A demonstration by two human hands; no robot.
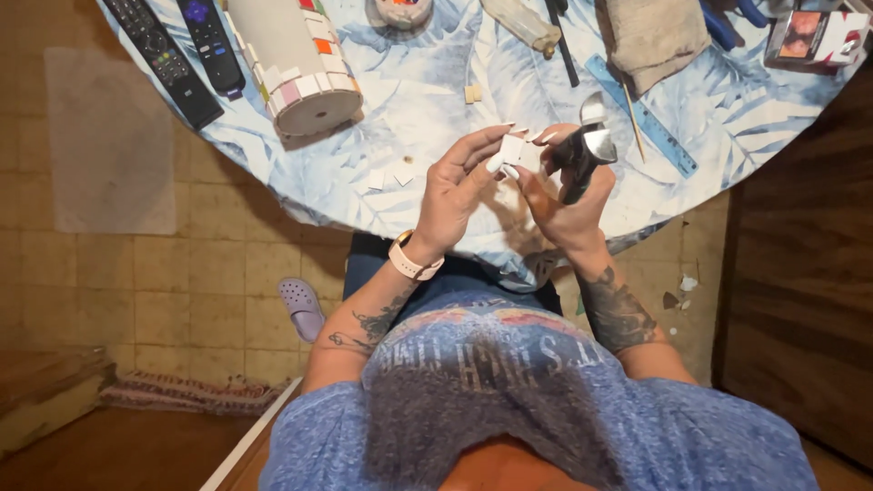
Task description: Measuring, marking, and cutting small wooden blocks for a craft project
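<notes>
My left hand (455,186), with a pale watch on its wrist, pinches a small white tile piece (511,151) between thumb and fingertips. My right hand (568,205) grips black-handled metal nippers (582,155), jaws up, and its fingertips also touch the tile piece. Both hands hover over the near edge of a round table with a blue leaf-print cloth (427,100). A white cylinder partly covered in small coloured tiles (300,64) lies on its side at the far left.
Two black remotes (159,55) lie at the table's left edge. Small white tile bits (391,175) lie near my left hand. A blue ruler (641,114), a thin stick, a beige cloth (655,32) and a small box (814,36) lie right. A purple clog (302,307) is on the floor.
</notes>
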